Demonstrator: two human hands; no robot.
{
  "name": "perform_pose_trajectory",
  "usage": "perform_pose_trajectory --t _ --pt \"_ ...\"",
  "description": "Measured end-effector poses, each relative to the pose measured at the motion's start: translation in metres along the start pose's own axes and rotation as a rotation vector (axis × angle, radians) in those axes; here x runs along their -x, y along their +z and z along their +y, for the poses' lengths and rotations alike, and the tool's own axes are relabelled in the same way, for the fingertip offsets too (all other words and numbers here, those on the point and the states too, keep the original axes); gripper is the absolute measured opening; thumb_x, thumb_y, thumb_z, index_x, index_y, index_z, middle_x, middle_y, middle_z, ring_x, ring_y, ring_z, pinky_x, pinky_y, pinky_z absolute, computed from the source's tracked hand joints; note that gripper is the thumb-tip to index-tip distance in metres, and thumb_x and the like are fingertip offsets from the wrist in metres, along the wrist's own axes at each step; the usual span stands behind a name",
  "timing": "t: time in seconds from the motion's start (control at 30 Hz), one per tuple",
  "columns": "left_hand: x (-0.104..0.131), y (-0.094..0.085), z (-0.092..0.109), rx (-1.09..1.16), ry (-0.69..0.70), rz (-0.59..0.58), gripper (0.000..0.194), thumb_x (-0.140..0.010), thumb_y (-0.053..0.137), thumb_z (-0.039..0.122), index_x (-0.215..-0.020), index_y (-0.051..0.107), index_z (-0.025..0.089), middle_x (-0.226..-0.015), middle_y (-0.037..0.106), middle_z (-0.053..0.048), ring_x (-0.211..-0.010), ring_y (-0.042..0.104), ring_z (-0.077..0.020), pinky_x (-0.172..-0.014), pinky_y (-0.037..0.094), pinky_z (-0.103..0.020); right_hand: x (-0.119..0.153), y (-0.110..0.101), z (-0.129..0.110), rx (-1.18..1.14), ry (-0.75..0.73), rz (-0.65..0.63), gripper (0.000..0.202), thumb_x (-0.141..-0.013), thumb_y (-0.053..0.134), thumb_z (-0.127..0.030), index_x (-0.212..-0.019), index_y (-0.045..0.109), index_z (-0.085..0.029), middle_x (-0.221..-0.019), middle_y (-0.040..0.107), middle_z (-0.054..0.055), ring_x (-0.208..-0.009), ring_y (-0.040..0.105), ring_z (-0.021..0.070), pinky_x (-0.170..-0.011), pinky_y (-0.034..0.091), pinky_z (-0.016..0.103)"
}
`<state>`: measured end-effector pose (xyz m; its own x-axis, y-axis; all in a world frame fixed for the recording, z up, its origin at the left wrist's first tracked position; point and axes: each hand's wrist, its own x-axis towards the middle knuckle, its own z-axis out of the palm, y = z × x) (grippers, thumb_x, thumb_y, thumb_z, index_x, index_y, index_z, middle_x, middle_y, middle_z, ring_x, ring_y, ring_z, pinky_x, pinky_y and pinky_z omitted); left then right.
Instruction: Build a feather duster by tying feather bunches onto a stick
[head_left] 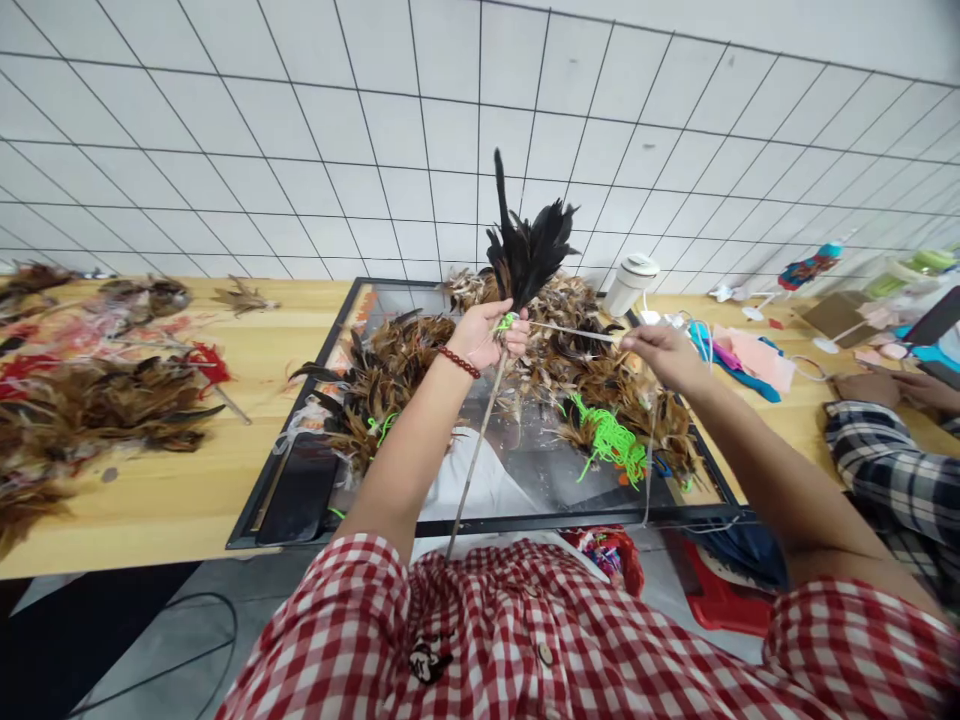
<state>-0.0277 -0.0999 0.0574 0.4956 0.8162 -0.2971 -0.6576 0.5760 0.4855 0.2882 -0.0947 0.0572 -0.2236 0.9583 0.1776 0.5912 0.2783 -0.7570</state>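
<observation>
Between the fingers of my left hand (pixel 486 335) is a thin stick (pixel 478 445), its lower end pointing toward my lap. Black feathers (pixel 529 245) fan out from the top of the stick, above the hand. Bright green cord (pixel 506 322) shows at the base of the feathers, partly covered by my fingers. My right hand (pixel 664 355) is closed in a pinch on a narrow pale strip (pixel 577 331), which runs taut across to the feather base. Beneath both hands, brown feather bundles (pixel 405 370) and a tangle of green cord (pixel 611 440) lie on a black-framed glass panel (pixel 480 521).
A dark phone (pixel 296 500) rests at the panel's left corner. Behind stands a white lidded cup (pixel 631 285). More feathers (pixel 127 405) cover the wooden table (pixel 292 340) at left. To the right are coloured cloth pieces (pixel 750 360) and another person's plaid sleeve (pixel 892 470).
</observation>
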Motion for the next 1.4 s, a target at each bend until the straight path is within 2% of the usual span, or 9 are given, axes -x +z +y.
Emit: perform_pose_trajectory --t 0.2,0.43,0.57,0.63,0.7,0.8,0.9,1.0,1.4 --pt "-0.002 -0.02 0.0 -0.067 0.084 0.038 0.019 -0.097 0.045 0.014 -0.091 0.063 0.012 -0.066 0.052 -0.002 -0.052 0.051 -0.0107 -0.053 0.046 -0.023 0.035 0.043 0.0 -0.279 0.191 -0.252 0.042 -0.08 0.07 -0.062 -0.078 0.066 -0.021 -0.056 0.042 -0.005 -0.051 0.026 0.0093 -0.05 0.018 0.027" --pt "-0.024 -0.017 -0.007 0.025 0.178 0.099 0.02 -0.099 0.043 0.015 -0.098 0.063 0.013 -0.064 0.052 -0.001 -0.05 0.049 -0.0089 -0.048 0.045 -0.02 0.066 0.085 -0.013 -0.492 0.237 -0.491 0.048 -0.082 0.065 -0.07 -0.08 0.061 -0.023 -0.055 0.031 -0.008 -0.049 0.023 0.0087 -0.05 0.018 0.025" --pt "-0.027 -0.019 -0.007 0.095 0.189 0.114 0.023 -0.101 0.042 0.019 -0.092 0.062 0.014 -0.063 0.047 0.001 -0.045 0.04 -0.0059 -0.041 0.034 -0.016 0.049 0.042 -0.002 -0.258 0.1 -0.492 0.037 -0.082 0.07 -0.059 -0.091 0.068 -0.023 -0.076 0.06 0.001 -0.065 0.049 0.014 -0.061 0.04 0.029" --pt "-0.026 -0.022 -0.004 0.076 0.203 0.148 0.028 -0.104 0.04 0.023 -0.088 0.061 0.015 -0.063 0.045 0.002 -0.044 0.038 -0.0051 -0.041 0.032 -0.016 0.044 -0.001 0.018 -0.047 0.081 -0.221 0.031 -0.078 0.075 -0.047 -0.098 0.07 -0.024 -0.093 0.068 0.007 -0.08 0.058 0.0185 -0.073 0.046 0.033" --pt "-0.024 -0.026 0.001 0.049 0.216 0.178 0.033 -0.107 0.039 0.03 -0.086 0.06 0.016 -0.064 0.045 0.002 -0.045 0.038 -0.0048 -0.042 0.032 -0.017 0.053 -0.041 0.044 0.232 0.172 0.129 0.022 -0.081 0.07 -0.038 -0.093 0.07 -0.021 -0.094 0.069 0.01 -0.082 0.06 0.0206 -0.078 0.045 0.037" --pt "-0.021 -0.031 0.008 0.047 0.244 0.17 0.032 -0.106 0.042 0.033 -0.085 0.061 0.016 -0.065 0.046 0.002 -0.046 0.039 -0.0052 -0.045 0.032 -0.019 0.091 -0.068 0.076 0.489 0.421 0.087 0.016 -0.077 0.069 -0.034 -0.081 0.072 -0.019 -0.079 0.071 0.008 -0.074 0.06 0.0212 -0.073 0.044 0.037" --pt "-0.019 -0.034 0.013 0.084 0.264 0.117 0.031 -0.107 0.038 0.027 -0.087 0.061 0.017 -0.063 0.047 0.002 -0.046 0.039 -0.0059 -0.046 0.032 -0.021 0.133 -0.057 0.094 0.475 0.553 -0.083 0.022 -0.076 0.068 -0.039 -0.084 0.076 -0.02 -0.073 0.072 0.004 -0.07 0.063 0.021 -0.067 0.044 0.033" --pt "-0.015 -0.034 0.014 0.126 0.279 0.076 0.038 -0.109 0.027 0.026 -0.087 0.057 0.017 -0.061 0.046 0.002 -0.046 0.038 -0.0056 -0.043 0.032 -0.02 0.153 -0.038 0.104 0.571 0.609 -0.005 0.026 -0.078 0.065 -0.04 -0.09 0.079 -0.021 -0.076 0.074 0.006 -0.073 0.066 0.0226 -0.067 0.044 0.032" --pt "-0.003 -0.022 0.011 0.085 0.331 0.114 0.037 -0.108 0.029 0.024 -0.084 0.058 0.02 -0.061 0.048 0.0 -0.048 0.034 -0.0094 -0.045 0.031 -0.025 0.132 -0.016 0.143 0.685 0.741 -0.041 0.035 -0.081 0.058 -0.037 -0.102 0.08 -0.019 -0.094 0.079 0.012 -0.085 0.07 0.0267 -0.066 0.043 0.032"
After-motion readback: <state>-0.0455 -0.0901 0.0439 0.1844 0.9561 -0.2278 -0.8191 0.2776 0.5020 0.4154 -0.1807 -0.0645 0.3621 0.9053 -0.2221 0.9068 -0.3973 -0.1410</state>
